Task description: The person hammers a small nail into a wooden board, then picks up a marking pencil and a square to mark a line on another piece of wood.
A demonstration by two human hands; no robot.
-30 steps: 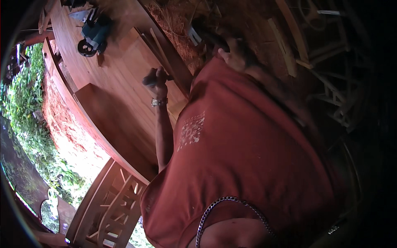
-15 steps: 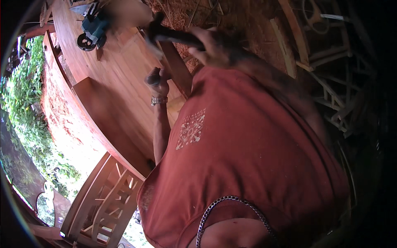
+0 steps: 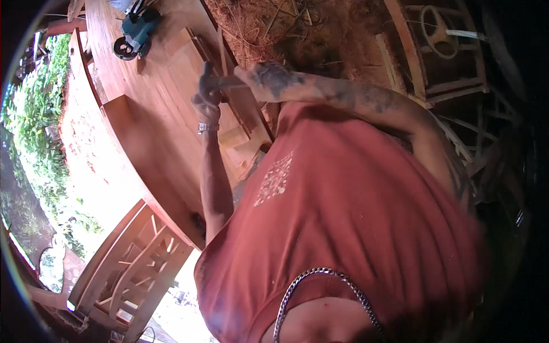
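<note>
My right hand point(image 3: 267, 81), on a tattooed forearm, grips a hammer by its handle point(image 3: 230, 82). The dark hammer head point(image 3: 207, 74) is right at the top of my left fist, touching or nearly so. My left hand point(image 3: 207, 104), with a metal watch at the wrist, is closed; whatever it holds is hidden by the fingers and the hammer. Under and beside both hands lies a wooden board with narrow strips point(image 3: 197, 43) along its edge, resting on a broad wooden work surface point(image 3: 166, 114).
A teal power tool point(image 3: 137, 33) with a dark round part stands at the far left of the surface. A raised curved wooden side point(image 3: 134, 171) borders it on the left. Slatted wooden furniture point(image 3: 131, 268) stands at lower left. Wooden frames point(image 3: 454, 91) and sawdust-strewn ground point(image 3: 326, 28) lie to the right.
The hammer has come down from a raised, blurred position farther away to my left fist. My left hand has shifted slightly left and away from me.
</note>
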